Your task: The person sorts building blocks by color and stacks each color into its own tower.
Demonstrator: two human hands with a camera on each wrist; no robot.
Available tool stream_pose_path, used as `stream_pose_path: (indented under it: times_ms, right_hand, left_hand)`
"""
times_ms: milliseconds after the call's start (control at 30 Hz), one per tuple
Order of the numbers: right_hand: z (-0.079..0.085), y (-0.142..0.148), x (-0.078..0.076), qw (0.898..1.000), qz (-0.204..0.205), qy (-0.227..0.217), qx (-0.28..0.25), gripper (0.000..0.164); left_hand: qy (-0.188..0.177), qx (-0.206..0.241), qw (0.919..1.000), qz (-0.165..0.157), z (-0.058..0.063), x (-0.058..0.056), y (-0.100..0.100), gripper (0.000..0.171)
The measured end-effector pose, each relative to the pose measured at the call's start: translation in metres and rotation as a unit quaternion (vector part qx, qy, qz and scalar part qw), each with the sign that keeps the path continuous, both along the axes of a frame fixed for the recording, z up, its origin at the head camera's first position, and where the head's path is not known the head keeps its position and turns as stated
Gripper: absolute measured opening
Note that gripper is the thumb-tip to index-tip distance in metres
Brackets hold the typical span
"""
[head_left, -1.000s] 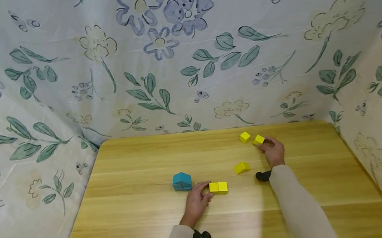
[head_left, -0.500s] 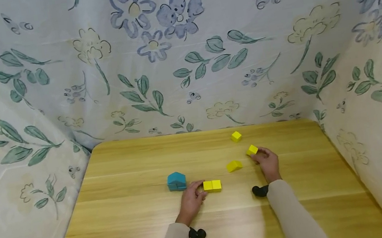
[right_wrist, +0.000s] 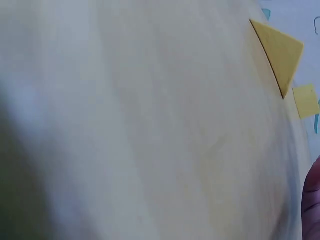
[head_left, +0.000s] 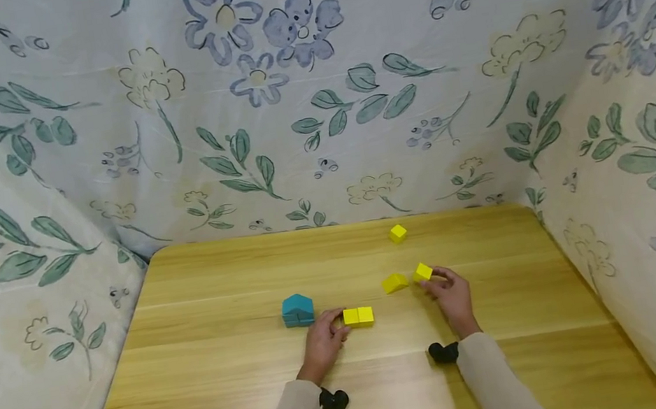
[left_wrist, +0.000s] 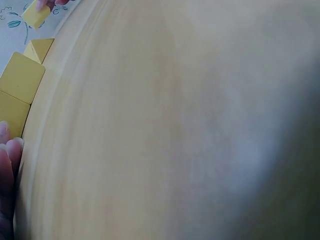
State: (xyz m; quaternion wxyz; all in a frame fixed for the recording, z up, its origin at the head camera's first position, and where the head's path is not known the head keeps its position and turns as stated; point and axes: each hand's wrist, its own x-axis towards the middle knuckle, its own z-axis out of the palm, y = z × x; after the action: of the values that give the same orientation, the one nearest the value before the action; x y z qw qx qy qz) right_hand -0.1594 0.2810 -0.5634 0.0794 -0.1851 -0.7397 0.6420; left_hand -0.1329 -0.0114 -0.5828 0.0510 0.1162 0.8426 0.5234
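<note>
In the head view my left hand [head_left: 322, 347] pinches the near end of a pair of yellow cubes [head_left: 365, 315] standing side by side on the table. The left wrist view shows its fingertips [left_wrist: 15, 146] right at the lower cube [left_wrist: 14, 112]. My right hand [head_left: 453, 297] holds another yellow cube [head_left: 422, 272] between thumb and fingers. Just left of that cube lies a yellow triangular block [head_left: 395, 283], also seen in the right wrist view. Left of my left hand stands a blue house shape [head_left: 298, 309], a triangular block on top of smaller blue blocks.
One more yellow cube [head_left: 398, 233] sits near the far edge of the wooden table [head_left: 220, 376]. Floral cloth [head_left: 271, 163] hangs behind the table and along both sides. A black wrist device [head_left: 334, 401] is worn on each arm.
My right hand has brought its yellow cube nearer and leftward, away from the far cube and beside the triangular block. My left hand stays at the cube pair. The head view has shifted slightly.
</note>
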Motion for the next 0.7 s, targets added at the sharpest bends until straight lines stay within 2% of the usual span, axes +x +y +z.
stream_pose_path:
  times_ms: [333,700]
  right_hand:
    - [0.013,-0.023,0.023,0.999,0.035,0.024,0.006,0.038]
    - [0.018,-0.049,0.036,0.997,0.066,0.031,0.041,0.038]
  left_hand:
    - [-0.010,0.011,0.9999,0.000,0.004,0.000,-0.001,0.037]
    - [-0.020,-0.002,0.9998,0.000,0.004,0.000,0.001,0.038]
